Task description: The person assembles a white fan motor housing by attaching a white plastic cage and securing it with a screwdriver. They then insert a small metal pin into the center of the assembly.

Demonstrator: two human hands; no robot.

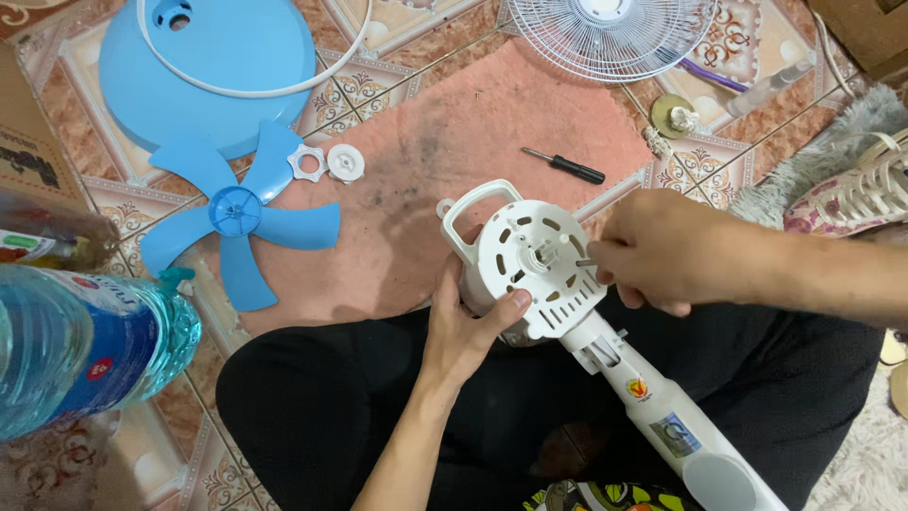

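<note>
My left hand (463, 326) is wrapped around the lower edge of the white fan motor housing (530, 257), thumb pressed on its front face, fingers curled behind it out of sight, so the hold is firm and closed. My right hand (662, 251) is balled up just right of the housing, pinching a thin metal tool shaft (586, 262) whose tip meets the housing's face near the centre spindle; I can't tell what kind of handle sits inside the fist. The housing rests over my lap, tilted, its slotted round face up toward me, with the white fan neck (662, 412) running down to the lower right. Further out on the pink mat (445, 142) lies a small black-handled screwdriver (567, 167), well apart from both hands. To the left sit a white nut (307, 163) and a white round cap (345, 163), just beside the blue fan blade (236, 213). Beyond that lies the blue round base (203, 66), and the white wire grille (615, 33) sits at the top. A blue-tinted plastic bottle (85, 345) lies at the far left
</note>
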